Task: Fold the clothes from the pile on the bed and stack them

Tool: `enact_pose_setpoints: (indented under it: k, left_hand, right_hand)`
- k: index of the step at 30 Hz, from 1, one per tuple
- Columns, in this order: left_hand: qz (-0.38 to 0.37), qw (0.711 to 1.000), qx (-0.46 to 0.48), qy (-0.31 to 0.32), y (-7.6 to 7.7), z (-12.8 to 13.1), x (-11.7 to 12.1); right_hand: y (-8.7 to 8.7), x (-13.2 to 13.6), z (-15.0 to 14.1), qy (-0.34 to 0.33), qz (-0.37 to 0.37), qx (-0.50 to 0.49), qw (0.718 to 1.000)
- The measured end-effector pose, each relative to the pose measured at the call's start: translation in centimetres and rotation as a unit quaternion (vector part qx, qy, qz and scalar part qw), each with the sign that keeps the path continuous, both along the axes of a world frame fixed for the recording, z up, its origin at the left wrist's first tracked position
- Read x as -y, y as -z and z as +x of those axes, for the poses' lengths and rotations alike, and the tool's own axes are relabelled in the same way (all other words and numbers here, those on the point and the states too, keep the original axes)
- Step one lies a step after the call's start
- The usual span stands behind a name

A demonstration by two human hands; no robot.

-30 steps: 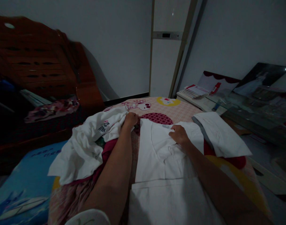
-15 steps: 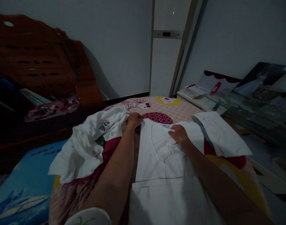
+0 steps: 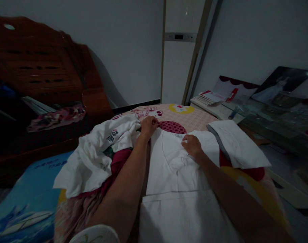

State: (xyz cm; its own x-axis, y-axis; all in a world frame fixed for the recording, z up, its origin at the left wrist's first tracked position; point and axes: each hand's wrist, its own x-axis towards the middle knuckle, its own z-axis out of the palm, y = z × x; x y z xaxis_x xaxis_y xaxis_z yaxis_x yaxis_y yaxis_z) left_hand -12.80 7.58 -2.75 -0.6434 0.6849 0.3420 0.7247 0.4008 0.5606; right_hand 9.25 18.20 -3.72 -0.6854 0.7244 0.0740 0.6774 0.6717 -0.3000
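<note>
A white shirt (image 3: pixel 174 168) lies spread flat in front of me on a patterned sheet (image 3: pixel 194 119). My left hand (image 3: pixel 148 125) is closed on the shirt's far left corner, at the shoulder. My right hand (image 3: pixel 191 145) rests on the shirt just below its neck label, fingers curled and pressing the cloth down. A crumpled white garment with a small print (image 3: pixel 98 152) is heaped to the left, over a dark pink cloth (image 3: pixel 118 162).
A folded white garment (image 3: pixel 235 145) lies at the right. Beyond it are a low shelf with papers (image 3: pixel 209 98) and leaning framed pictures (image 3: pixel 282 87). A dark wooden bench (image 3: pixel 42 74) stands at the left, a blue cushion (image 3: pixel 25 192) below it.
My left hand has slid right from the crumpled pile to the flat shirt's left shoulder corner. The right hand has hardly moved.
</note>
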Motion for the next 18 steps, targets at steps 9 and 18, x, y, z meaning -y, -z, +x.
enact_pose_setpoints:
  k: [9, 18]
  left_hand:
    - [-0.066, 0.991, 0.048, 0.106, 1.8, 1.5, -0.7]
    - [-0.104, 0.987, 0.045, 0.111, 0.7, 1.5, -0.8]
  right_hand:
    - [0.2, -0.4, 0.1, 0.004, 0.004, -0.023, 1.0]
    - [-1.3, -0.6, 1.0, -0.002, 0.065, 0.002, 0.998]
